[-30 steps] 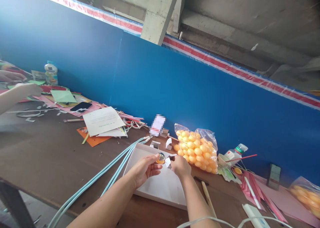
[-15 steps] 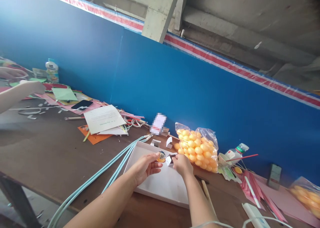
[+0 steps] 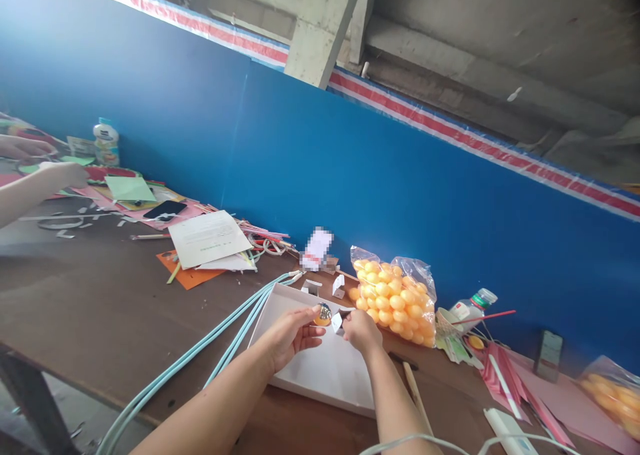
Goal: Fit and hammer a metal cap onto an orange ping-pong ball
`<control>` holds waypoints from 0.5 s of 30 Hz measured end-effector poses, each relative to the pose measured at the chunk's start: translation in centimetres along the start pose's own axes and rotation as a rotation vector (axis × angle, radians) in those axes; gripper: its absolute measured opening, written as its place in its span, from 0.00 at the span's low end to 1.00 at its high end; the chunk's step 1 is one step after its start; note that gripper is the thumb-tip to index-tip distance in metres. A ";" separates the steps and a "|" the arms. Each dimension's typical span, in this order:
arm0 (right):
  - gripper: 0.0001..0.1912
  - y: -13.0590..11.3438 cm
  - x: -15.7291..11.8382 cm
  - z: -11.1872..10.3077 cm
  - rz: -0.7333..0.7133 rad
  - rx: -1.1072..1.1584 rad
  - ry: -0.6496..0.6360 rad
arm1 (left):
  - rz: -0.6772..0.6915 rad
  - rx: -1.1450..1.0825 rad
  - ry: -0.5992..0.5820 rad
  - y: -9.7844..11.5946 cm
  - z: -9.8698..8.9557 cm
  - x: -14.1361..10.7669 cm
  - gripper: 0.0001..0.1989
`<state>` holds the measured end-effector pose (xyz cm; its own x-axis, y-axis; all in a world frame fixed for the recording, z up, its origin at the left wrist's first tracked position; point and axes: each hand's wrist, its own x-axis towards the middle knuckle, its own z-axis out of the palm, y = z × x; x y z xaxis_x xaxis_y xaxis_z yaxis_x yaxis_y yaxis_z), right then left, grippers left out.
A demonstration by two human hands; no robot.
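Since the last frame, right hand (image 3: pixel 362 330) has shifted slightly toward left hand (image 3: pixel 296 334). Left thumb and fingers pinch a small round silver-and-orange piece (image 3: pixel 324 314), silver up, orange edge toward wearer; no clear long axis. It sits at the thumb tip, over the shallow white rectangular tray (image 3: pixel 325 372). Right fingers narrow on a small white folded-card piece (image 3: pixel 337 323), tilted, pale face toward wearer; long axis unclear. Beyond: clear plastic bag of orange balls (image 3: pixel 395 298), then blue panel (image 3: pixel 300 162).

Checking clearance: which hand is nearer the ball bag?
Your right hand, at the left end of the bag; your left hand is farther left, over the tray.
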<state>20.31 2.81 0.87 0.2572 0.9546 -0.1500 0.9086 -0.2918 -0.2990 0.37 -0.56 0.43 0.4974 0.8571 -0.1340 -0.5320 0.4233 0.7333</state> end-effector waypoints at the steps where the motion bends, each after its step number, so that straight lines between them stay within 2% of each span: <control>1: 0.12 0.2 -0.1 0.1 0.002 0.001 0.014 | 0.000 -0.001 -0.005 0.0 0.0 0.0 0.16; 4: 0.11 0.5 -0.1 0.1 0.002 0.015 0.019 | 0.005 -0.003 -0.015 -0.2 -0.2 0.2 0.17; 11: 0.15 0.4 1.0 0.4 0.009 0.059 -0.079 | -0.002 0.017 0.001 -0.3 -0.3 0.4 0.17; 15: 0.17 0.6 1.2 0.9 -0.001 0.104 -0.038 | 0.005 0.024 0.001 -0.2 -0.2 0.3 0.17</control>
<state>20.90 3.76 -0.35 0.2423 0.9525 -0.1846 0.8691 -0.2976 -0.3950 0.47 -0.30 0.07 0.4938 0.8597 -0.1306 -0.5181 0.4115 0.7498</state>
